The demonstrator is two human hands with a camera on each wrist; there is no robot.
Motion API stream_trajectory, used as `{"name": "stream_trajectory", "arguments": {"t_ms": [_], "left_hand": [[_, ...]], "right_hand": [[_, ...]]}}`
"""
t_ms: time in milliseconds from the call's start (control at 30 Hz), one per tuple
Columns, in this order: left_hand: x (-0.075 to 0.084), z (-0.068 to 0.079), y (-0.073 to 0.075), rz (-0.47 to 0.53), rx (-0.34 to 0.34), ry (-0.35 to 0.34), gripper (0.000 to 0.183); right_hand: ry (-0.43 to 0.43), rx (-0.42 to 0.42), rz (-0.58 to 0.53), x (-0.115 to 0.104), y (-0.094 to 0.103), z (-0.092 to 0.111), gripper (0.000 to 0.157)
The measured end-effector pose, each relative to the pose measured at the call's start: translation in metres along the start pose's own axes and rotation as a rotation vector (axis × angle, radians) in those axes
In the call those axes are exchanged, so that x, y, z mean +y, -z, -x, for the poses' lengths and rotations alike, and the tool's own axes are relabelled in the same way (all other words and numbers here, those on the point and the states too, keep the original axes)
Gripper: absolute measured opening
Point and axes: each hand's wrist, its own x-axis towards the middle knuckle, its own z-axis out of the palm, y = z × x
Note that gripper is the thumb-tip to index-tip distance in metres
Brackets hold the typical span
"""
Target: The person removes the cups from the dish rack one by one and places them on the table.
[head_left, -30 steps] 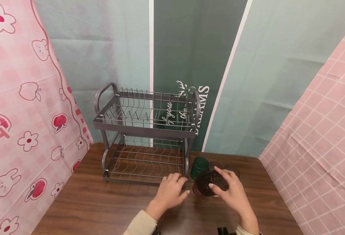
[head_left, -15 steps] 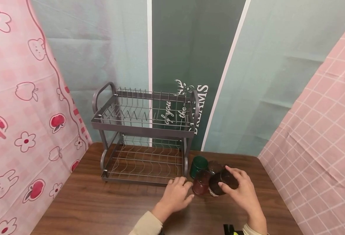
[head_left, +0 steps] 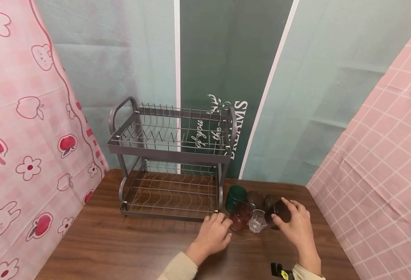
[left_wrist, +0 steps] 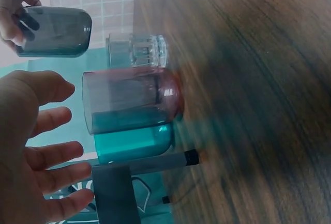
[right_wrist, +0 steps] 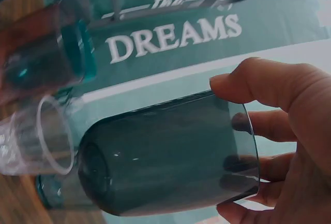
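My right hand (head_left: 300, 229) grips a dark grey tinted glass (right_wrist: 165, 157) near its rim, thumb on one side and fingers on the other. In the left wrist view this glass hangs above the tabletop, apart from the others. Left of it stands a small clear glass (head_left: 257, 221) with a faceted base, beside a reddish glass (head_left: 241, 216). A green glass (head_left: 235, 197) stands behind the reddish one. My left hand (head_left: 212, 235), fingers spread and holding nothing, is beside the reddish glass at the rack's front right corner.
A two-tier grey dish rack (head_left: 170, 155) stands left of the glasses, its wire shelves bare. Two more tinted glasses, a brownish one (head_left: 255, 199) and a partly hidden one (head_left: 270, 200), stand behind. Fabric (head_left: 377, 155) hangs around the wooden table (head_left: 121, 249).
My right hand has carried the dark grey glass rightward, away from the reddish glass, uncovering the small clear one. My left hand has shifted slightly right.
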Motion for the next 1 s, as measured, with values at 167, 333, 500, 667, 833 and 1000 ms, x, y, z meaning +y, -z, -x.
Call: {"name": "stream_trajectory", "arguments": {"t_ms": [167, 333, 500, 667, 833, 1000], "left_hand": [[0.003, 0.001, -0.006, -0.029, 0.056, -0.018, 0.029], [0.006, 0.001, -0.01, -0.056, 0.106, -0.051, 0.027], [0.011, 0.001, -0.012, -0.055, 0.11, -0.072, 0.028], [0.015, 0.002, -0.015, -0.03, 0.072, -0.068, 0.029], [0.019, 0.003, -0.02, -0.011, 0.044, -0.054, 0.031], [0.022, 0.004, -0.024, 0.025, -0.024, -0.023, 0.033]], "right_hand": [[-0.031, 0.012, 0.021, 0.015, -0.007, 0.0, 0.057], [-0.071, -0.001, 0.023, 0.025, -0.013, 0.002, 0.056], [-0.089, -0.002, 0.023, 0.034, -0.019, 0.0, 0.056], [-0.107, -0.018, 0.015, 0.045, -0.026, -0.002, 0.054], [-0.129, -0.048, 0.004, 0.055, -0.033, -0.002, 0.054], [-0.166, -0.108, -0.025, 0.066, -0.042, -0.002, 0.056]]}}
